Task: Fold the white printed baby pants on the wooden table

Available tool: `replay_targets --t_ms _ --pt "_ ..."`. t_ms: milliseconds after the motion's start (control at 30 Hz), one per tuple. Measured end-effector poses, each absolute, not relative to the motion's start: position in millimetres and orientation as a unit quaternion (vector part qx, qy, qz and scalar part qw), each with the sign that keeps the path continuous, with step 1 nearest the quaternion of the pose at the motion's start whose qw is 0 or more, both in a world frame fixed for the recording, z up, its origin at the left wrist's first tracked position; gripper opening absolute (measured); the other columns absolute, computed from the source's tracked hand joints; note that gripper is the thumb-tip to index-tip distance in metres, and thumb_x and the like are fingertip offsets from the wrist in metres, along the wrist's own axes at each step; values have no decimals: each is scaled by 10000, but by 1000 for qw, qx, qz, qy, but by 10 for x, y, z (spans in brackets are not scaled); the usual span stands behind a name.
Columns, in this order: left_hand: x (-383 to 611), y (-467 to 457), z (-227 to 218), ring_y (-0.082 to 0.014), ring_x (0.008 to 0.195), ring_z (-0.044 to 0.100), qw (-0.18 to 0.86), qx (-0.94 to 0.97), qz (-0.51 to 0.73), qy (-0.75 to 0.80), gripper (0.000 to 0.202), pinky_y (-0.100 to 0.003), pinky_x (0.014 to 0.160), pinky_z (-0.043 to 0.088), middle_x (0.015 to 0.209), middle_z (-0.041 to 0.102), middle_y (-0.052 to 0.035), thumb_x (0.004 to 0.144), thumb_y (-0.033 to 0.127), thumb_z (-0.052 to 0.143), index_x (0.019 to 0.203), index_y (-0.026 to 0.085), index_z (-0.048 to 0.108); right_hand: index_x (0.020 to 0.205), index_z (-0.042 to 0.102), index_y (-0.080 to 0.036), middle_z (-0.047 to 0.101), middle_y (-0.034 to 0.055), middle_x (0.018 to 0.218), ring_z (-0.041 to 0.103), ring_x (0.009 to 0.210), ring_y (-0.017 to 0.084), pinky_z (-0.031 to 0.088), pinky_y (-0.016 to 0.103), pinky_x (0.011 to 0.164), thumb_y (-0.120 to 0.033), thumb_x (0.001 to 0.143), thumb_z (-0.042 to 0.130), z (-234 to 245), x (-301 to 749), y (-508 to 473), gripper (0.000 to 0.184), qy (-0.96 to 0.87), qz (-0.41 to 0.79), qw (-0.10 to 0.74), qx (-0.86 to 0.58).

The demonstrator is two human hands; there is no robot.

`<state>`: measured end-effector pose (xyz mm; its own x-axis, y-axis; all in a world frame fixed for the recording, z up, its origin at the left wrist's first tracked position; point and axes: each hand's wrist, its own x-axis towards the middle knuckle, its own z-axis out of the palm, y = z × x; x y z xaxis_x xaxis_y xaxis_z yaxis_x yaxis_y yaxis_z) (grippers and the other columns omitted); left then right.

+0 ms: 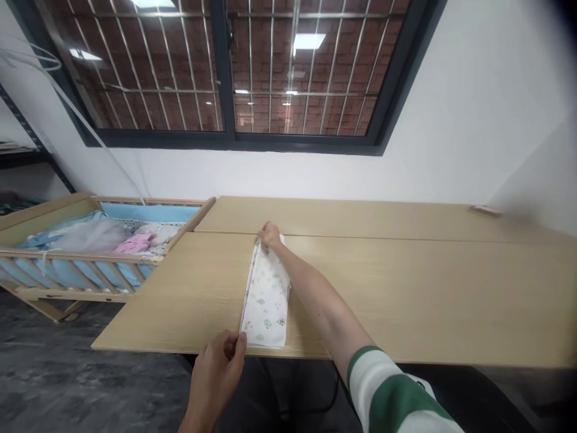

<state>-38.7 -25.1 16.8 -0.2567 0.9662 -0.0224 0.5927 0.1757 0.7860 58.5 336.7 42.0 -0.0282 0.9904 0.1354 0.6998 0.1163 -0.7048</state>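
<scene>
One white printed cloth (265, 300), folded into a long strip, flat on the wooden table (383, 288), left of its middle. My right hand (270, 234): fingers closed on the strip's far end. My left hand (219, 364): thumb and finger pinching its near left corner. One wooden crib (103, 258), left of the table, containing pink fabric (135, 242). One window (228, 78), far side.

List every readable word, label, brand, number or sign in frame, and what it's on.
No readable text anywhere in the view.
White cloth under the hands: small printed motifs; too small to tell if any include lettering.
Small dark mark by the striped sleeve: too small to make out.
Crib bedding: patterned in places, no legible words.
</scene>
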Motion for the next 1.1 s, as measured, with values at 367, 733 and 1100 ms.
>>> replay_targets --t_ms 367,733,1100 --pt "-266 -379 367 -291 731 694 111 545 148 817 370 -319 582 370 702 699 -34 971 485 441 704 255 553 981 600 -183 692 73 992 633 903 183 467 250 736 -230 874 593 597 579 3204 118 -753 223 284 -550" --pt "123 -538 -61 -331 1352 501 -157 718 289 613 515 -459 1032 484 1459 545 -157 976 400 495 1440 177 484 1546 377 -240 333 97 1630 348 1484 246 302 406 1185 -459 1019 468 926 975 1615 577 -939 256 192 -127" --pt "210 -647 -353 -412 1344 498 -192 725 193 633 473 -573 1023 478 1400 593 -174 923 435 560 1359 264 622 1570 363 -312 261 26 1650 201 1542 188 136 355 1253 -435 1016 507 409 1360 1142 586 -957 284 37 -51"
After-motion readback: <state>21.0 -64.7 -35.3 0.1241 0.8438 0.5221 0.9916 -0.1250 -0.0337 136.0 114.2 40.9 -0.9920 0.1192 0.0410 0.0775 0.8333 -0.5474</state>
